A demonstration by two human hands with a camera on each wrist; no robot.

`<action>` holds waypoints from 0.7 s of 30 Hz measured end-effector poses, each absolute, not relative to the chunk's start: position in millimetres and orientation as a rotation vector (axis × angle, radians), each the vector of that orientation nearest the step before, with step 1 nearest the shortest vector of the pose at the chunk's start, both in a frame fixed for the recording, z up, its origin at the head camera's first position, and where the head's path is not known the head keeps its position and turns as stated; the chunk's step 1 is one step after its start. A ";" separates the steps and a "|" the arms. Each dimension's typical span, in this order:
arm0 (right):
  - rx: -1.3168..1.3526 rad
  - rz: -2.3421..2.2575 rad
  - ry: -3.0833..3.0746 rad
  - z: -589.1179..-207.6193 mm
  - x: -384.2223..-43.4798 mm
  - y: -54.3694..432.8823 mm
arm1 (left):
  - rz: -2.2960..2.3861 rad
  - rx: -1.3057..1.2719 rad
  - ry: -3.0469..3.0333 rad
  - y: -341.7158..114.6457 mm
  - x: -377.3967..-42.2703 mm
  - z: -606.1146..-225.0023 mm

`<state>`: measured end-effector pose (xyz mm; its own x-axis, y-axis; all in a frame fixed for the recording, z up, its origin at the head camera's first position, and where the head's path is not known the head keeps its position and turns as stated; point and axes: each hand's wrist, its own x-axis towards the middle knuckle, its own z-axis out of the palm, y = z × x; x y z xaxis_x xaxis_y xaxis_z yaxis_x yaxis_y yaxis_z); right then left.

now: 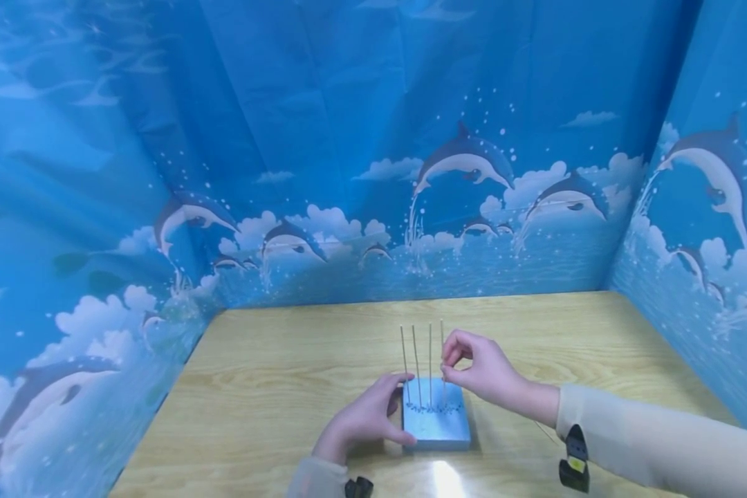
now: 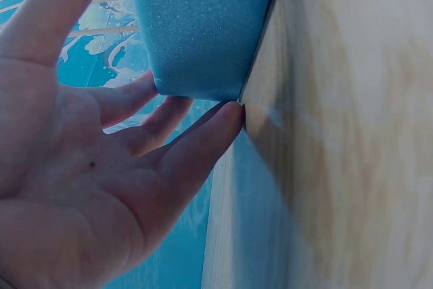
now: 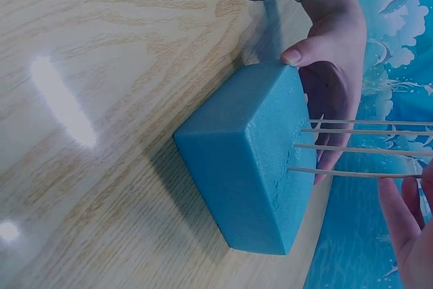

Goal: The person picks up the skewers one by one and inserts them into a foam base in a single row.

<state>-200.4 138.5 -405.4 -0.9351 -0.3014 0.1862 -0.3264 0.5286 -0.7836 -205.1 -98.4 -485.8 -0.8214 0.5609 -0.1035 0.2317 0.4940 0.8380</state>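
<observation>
My right hand (image 1: 482, 363) pinches the rightmost stick (image 3: 338, 172) above the blue block (image 1: 436, 434), which my left hand (image 1: 367, 413) clasps just below, apparently setting that stick upright, so next I'd need a straight, gentle push.

Cream sleeves and black wrist mounts on a person with two bare hands.
The right sleeve (image 1: 653, 432) is plain and loose, ending just above the right hand (image 1: 487, 366); below its cuff sits a black mount (image 1: 573, 477) with a small yellow patch (image 1: 576, 463). The left sleeve (image 1: 319, 478) matches in colour, and beside the left hand (image 1: 369, 418) shows a black, blocky mount (image 1: 358, 487), rounded at one end.
</observation>
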 end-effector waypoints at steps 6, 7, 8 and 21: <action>0.602 1.415 -2.724 -403.9 -199.9 140.7 | 1.235 0.659 2.392 -98.3 -204.9 -484.8; 0.622 1.420 -2.724 -403.2 -199.7 141.6 | 1.233 0.657 2.392 -98.3 -204.6 -484.9; 0.643 1.425 -2.724 -402.1 -199.5 142.5 | 1.227 0.652 2.396 -98.3 -204.3 -485.0; 0.761 1.607 -2.988 -376.6 -215.6 173.3 | 1.232 0.636 2.394 -98.3 -204.3 -484.0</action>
